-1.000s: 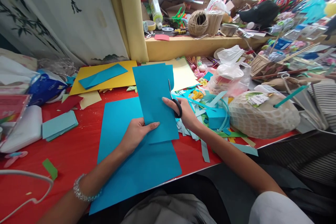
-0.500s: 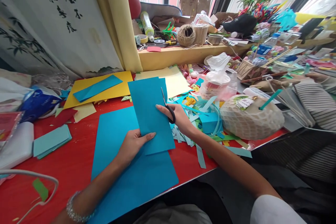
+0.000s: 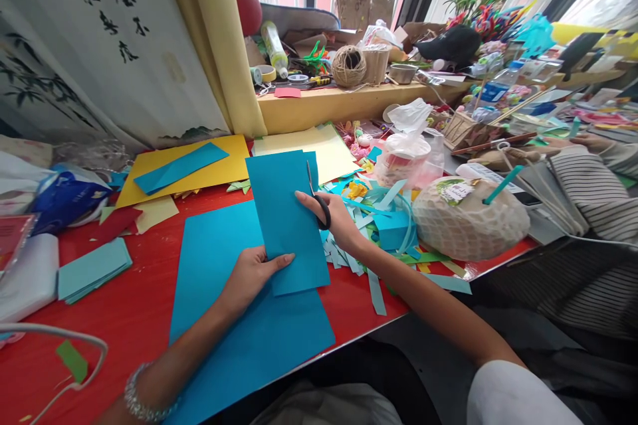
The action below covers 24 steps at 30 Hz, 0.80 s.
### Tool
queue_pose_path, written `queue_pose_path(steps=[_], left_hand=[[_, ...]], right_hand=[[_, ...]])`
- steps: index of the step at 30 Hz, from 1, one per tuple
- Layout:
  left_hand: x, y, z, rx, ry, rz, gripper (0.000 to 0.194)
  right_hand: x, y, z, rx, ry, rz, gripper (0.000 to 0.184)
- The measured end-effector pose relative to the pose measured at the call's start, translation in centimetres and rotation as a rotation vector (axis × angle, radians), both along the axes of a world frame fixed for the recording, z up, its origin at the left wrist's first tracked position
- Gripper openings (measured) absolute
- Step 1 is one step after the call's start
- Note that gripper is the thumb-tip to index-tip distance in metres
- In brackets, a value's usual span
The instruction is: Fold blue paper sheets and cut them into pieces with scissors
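My left hand (image 3: 256, 273) pinches the lower left edge of folded blue paper (image 3: 284, 212), thumb on top and fingers behind. The paper is held up at a tilt over the table. In my right hand (image 3: 335, 216) are black-handled scissors (image 3: 323, 211), their blades at the paper's upper right part and pointing away from me. My right thumb lies over the paper's face. Below the held paper, a larger blue sheet (image 3: 214, 319) lies flat on the red tabletop (image 3: 134, 305).
Paper scraps (image 3: 343, 249) lie right of my hands, near a netted coconut (image 3: 468, 219) with a straw. A yellow sheet (image 3: 189, 176) bearing a blue strip (image 3: 182, 167) is at the back left. Light-blue papers (image 3: 94, 269) are stacked left. A co-worker's striped sleeve (image 3: 593, 192) is at right.
The view has shifted slightly, so the surroundings appear a little further left. Both hands keep hold of the paper and scissors; the scissors have shifted only slightly against the paper.
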<state>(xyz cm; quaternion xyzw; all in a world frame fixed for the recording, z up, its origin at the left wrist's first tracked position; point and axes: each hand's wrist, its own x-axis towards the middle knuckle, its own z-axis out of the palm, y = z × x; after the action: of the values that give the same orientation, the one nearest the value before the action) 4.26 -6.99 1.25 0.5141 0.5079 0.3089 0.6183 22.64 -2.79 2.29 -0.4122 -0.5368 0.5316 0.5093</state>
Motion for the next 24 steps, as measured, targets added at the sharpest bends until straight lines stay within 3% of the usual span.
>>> queue_pose_path(steps=[7,24], left_hand=[[0.04,-0.1,-0.14,0.0,0.023,-0.018,0.046],[0.22,-0.18,-0.3,-0.042,0.008,-0.082,0.042]], right_hand=[[0.11,0.01,0.02,0.053,-0.035,-0.039,0.048],[0.44,0.26,0.4,0.001,0.087,-0.044,0.043]])
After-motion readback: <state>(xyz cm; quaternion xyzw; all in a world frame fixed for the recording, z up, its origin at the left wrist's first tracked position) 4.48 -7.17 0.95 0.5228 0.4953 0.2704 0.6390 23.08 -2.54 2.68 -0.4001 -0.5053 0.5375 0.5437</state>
